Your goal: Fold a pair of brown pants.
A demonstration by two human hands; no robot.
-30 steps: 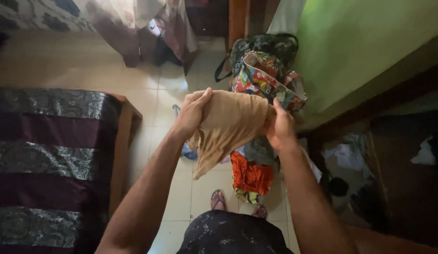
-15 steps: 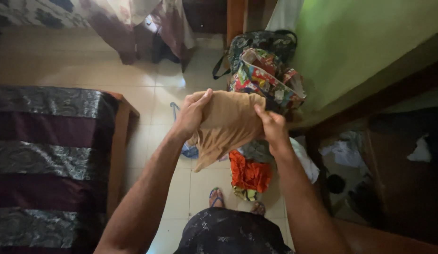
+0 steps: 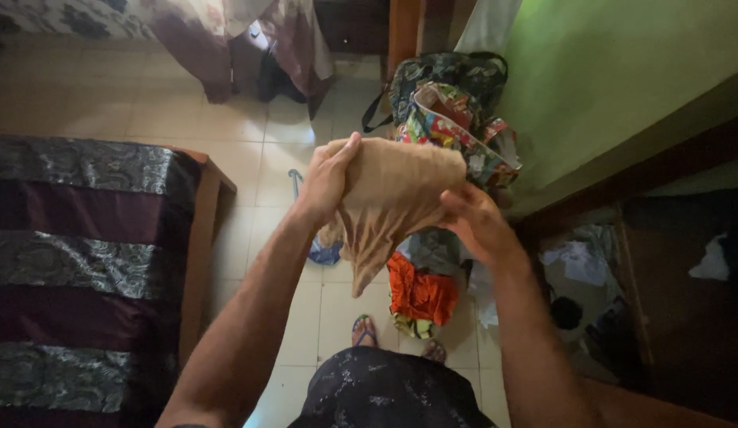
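Above the clothes pile (image 3: 420,289), left hand (image 3: 327,181) and right hand (image 3: 473,218) clutch the tan cloth (image 3: 392,198), bunched, folding barely begun

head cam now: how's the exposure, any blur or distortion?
Head view: dim, warm indoor light; the green wall is brightest, with pale sheen on the floor tiles. The lower right corner sinks into shadow, detail lost. The tan cloth between the left hand and right hand is slightly soft, its weave smeared. Wide-angle stretch shows in the forearms at the bottom edge.
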